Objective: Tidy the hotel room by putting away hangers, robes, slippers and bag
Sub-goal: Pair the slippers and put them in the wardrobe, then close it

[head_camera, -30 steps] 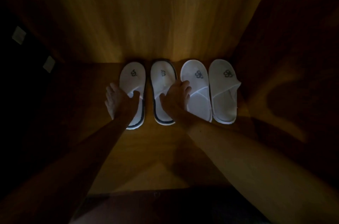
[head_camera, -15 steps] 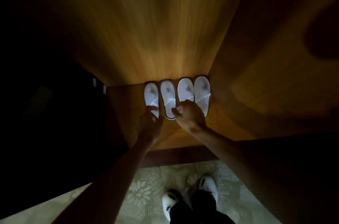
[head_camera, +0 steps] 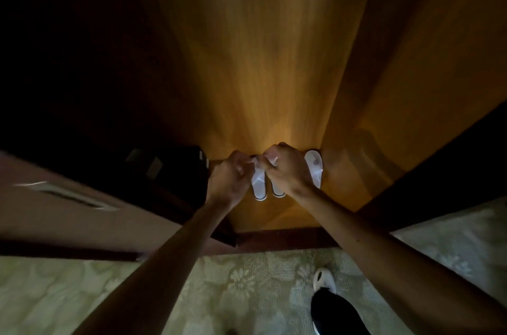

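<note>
White fabric slippers are lying in a row on the lit wooden wardrobe floor, against its far wall. The left hand and right hand are hanging above them, fingers curled; whether they are pinching anything I cannot tell.

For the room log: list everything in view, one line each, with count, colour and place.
slippers: three show at least in part, white, side by side on the wardrobe floor by the back panel; the hands may hide more.
wardrobe: one, warm brown wood, open, lit at the base.
carpet: one, pale green with a floral pattern, in front of the wardrobe.
dark box: one, black, left of the slippers; too dim to identify.
shoe: one, white, on the carpet at lower right, below a black trouser leg.
left hand: fingers curled, over the leftmost visible slipper.
right hand: fingers curled, over the middle slippers.
</note>
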Available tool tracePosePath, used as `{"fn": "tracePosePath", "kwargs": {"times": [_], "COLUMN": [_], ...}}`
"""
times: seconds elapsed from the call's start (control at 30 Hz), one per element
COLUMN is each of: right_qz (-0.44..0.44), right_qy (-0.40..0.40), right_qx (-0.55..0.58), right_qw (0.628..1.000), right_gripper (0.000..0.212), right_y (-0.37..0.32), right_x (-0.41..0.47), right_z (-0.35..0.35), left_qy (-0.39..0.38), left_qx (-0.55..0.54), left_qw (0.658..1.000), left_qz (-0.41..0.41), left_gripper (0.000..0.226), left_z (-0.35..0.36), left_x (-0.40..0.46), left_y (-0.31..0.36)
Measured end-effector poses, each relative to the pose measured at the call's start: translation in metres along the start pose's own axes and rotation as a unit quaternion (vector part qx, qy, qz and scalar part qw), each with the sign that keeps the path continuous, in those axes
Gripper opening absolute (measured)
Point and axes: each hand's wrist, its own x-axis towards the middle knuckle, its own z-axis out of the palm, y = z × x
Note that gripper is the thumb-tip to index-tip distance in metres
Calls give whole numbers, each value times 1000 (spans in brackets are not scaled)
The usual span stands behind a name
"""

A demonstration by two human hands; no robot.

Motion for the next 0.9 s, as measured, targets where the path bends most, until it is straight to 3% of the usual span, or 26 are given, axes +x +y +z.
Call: {"fn": "tracePosePath", "kwargs": {"times": [0.2,0.3,0.43,0.53,0.63,0.77,0.9], "right_qz": [-30,-14,3,-16,-37,0,30], "right_qy": [22,37,34,21,23,23,57], "right_qx": [-7,-3,-36,-85,-152,-184,-199], "right_qw": [999,999,999,996,987,983,978], "right_gripper": [19,24,12,34,52,60,69], "right_y": [-110,-162,-220,-252,-269,-289,-302], "right_x": [-54,-78,-107,-123,-129,-129,-119], "right_z": [2,16,33,41,57,73,83], "left_qy": [-21,-9,-12,-25,-23,-4,19], "left_qx": [-18,2,38,123,277,458,520], "left_qw": [998,996,992,986,955,880,843], "left_qz": [57,92,117,111,99,127,137], "left_gripper": [18,10,14,22,27,14,13], "left_z": [-127,-182,-239,-269,-285,-300,-311], "left_x": [-48,-70,-95,-105,-112,-117,-112], "left_y": [11,13,4,-4,-11,-23,-32]}}
